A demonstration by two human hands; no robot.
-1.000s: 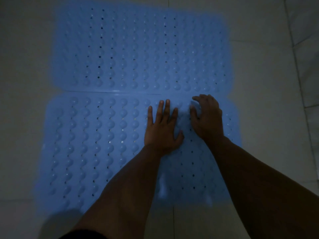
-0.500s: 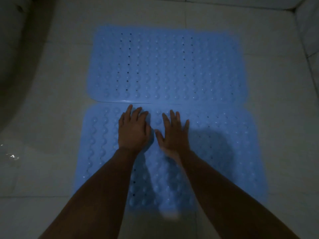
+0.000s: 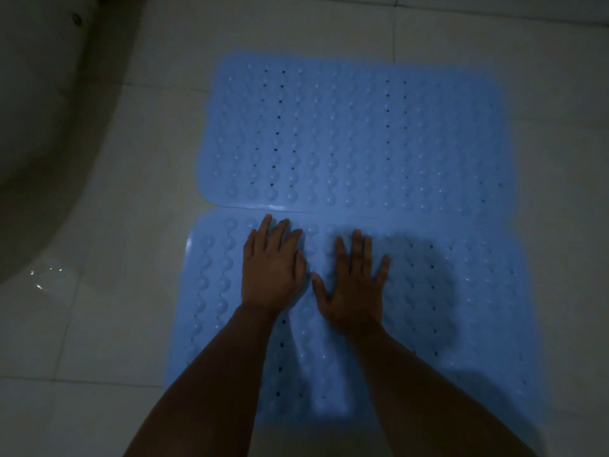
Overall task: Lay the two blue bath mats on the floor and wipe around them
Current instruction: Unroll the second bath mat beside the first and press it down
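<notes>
Upper left of the frame: a pale curved fixture point(image 3: 36, 133), its kind not clear in the dim light, with a few wet glints on the floor just below it.

Left and lower left: pale tiled floor point(image 3: 108, 324), grout lines visible.

Centre to right, upper half: far blue bath mat point(image 3: 356, 133), lying flat, bubbled and perforated.

Centre to right, lower half: near blue bath mat point(image 3: 461, 308), lying flat, its far edge meeting the far mat's near edge along one seam.

Centre, on the near mat just below the seam: left hand point(image 3: 272, 273), palm down, fingers straight and close together, holding nothing.

Just right of it: right hand point(image 3: 354, 285), palm down, fingers spread wide, thumb reaching toward the left hand, holding nothing.

Status, as judged: both mats appear laid; the hands seem to be pressing the near one down. Wiping around them looks not yet begun; no cloth is in view.
</notes>
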